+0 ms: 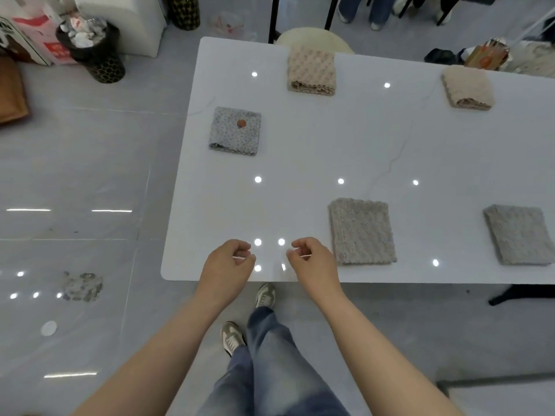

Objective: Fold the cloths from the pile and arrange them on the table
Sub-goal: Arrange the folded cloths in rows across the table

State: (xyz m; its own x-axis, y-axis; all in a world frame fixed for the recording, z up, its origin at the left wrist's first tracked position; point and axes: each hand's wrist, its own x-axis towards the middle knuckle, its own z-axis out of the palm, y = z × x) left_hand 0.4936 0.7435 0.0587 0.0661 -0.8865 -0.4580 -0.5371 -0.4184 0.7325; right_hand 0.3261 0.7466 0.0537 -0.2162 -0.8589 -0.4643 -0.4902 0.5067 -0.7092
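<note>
surface [300, 163]: five folded cloths [362, 231] spread from 10 to 4 o'clock | pile: not in view | left hand [229, 265], right hand [312, 262] at 7 o'clock, fingers [241, 246] curled, holding nothing | advice: square the edges, fill the bare 7 o'clock spot

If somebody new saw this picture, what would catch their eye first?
Folded cloths dot the white table: a left beige cloth and right beige cloth at the far edge, a left grey cloth and right grey cloth nearer, and a dotted blue-grey cloth with an orange spot, leftmost. At the near edge, the left hand and right hand hover, fingers curled, holding nothing.
</note>
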